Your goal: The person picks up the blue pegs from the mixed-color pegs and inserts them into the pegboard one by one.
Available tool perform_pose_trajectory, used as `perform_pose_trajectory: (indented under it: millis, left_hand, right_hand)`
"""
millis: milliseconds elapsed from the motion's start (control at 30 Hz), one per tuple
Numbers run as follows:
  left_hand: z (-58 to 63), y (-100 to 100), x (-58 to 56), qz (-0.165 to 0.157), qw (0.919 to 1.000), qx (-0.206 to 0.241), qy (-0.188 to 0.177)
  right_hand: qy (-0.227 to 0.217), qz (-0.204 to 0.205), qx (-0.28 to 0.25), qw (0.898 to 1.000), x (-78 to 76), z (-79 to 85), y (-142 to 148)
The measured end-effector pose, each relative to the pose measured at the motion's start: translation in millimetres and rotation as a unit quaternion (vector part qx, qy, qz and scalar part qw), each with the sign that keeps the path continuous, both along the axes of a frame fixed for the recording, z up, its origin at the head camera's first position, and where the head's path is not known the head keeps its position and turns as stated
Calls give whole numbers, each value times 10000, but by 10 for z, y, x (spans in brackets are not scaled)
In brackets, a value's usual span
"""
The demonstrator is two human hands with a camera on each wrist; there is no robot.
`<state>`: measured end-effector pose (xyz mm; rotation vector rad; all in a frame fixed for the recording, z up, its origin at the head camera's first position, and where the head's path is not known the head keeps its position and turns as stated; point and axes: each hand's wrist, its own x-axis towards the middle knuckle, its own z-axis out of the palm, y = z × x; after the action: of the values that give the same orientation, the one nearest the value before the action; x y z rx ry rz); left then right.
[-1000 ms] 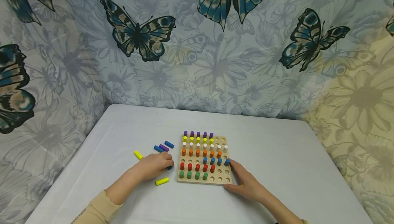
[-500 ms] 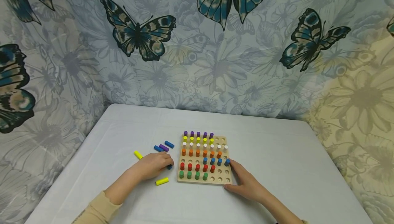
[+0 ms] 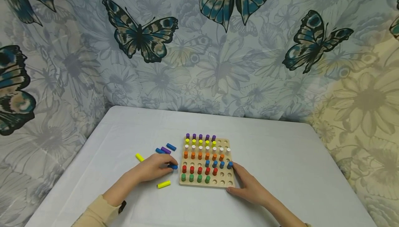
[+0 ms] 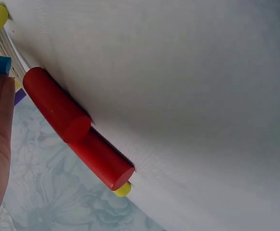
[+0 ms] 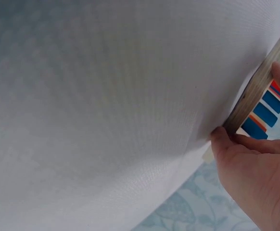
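Observation:
Just left of the wooden pegboard (image 3: 218,182), my left hand (image 3: 154,167) pinches a blue peg (image 3: 173,167) between thumb and fingertips. In the left wrist view the same blue peg (image 4: 0,65) shows at the fingers, at the left edge. My right hand (image 3: 249,183) holds the board's near right corner, thumb on the near edge and fingers along the right side. Upright pegs stand in colour rows: purple, yellow, white, orange, blue, red and green. In the right wrist view that hand (image 5: 255,168) grips the board's edge (image 5: 255,91).
Behind the left hand lie two blue pegs (image 3: 171,147) and a purple peg (image 3: 166,150). One yellow peg (image 3: 139,157) lies beside the hand, another yellow peg (image 3: 163,184) in front. The left wrist view shows two red pegs (image 4: 58,106) on the white tabletop (image 4: 193,96).
The left fingers have gone from covering the blue peg to pinching it, and it shows more, shifted slightly toward the board. The right hand stays on the board.

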<state>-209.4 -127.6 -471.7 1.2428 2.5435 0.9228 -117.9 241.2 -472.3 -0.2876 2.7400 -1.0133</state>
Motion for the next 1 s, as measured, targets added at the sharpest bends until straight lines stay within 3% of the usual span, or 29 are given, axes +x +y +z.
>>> perform_pose_trajectory:
  millis: [233, 433, 733, 833, 1000]
  left_hand:
    - [8, 18, -8, 264, 9910, 970, -884]
    - [31, 81, 7, 553, 9751, 1675, -1347]
    - [118, 220, 58, 1277, 9462, 2201, -1998]
    - [129, 274, 70, 1266, 9438, 2288, -2022]
    - [104, 351, 62, 1133, 9485, 2258, -1911]
  right_hand:
    - [19, 51, -6, 10000, 3, 1, 1]
    - [45, 94, -5, 9999, -1, -9, 9]
    - [19, 52, 8, 10000, -7, -6, 4]
    - [8, 55, -8, 10000, -6, -3, 3]
    - [12, 49, 6, 10000, -4, 4, -2]
